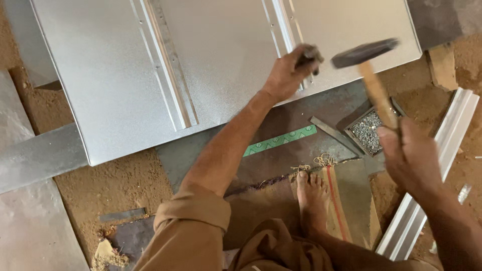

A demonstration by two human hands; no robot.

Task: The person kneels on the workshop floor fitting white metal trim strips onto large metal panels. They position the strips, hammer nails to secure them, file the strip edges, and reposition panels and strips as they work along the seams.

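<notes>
My right hand (pixel 409 153) grips the wooden handle of a hammer (pixel 369 65), whose dark head is raised and blurred above the near edge of a large shiny metal sheet (pixel 115 80). My left hand (pixel 291 70) is closed around a small dark tool, held on the sheet beside a raised rib (pixel 283 25). What kind of tool it is cannot be made out. A second rib (pixel 168 70) runs across the sheet to the left.
A small metal box of tiny fasteners (pixel 369 131) sits on the floor near the hammer handle. A green strip (pixel 281 140), a bare foot (pixel 312 200) on sacking, a white metal channel (pixel 442 160) at right, and other metal sheets (pixel 35 160) lie on sandy ground.
</notes>
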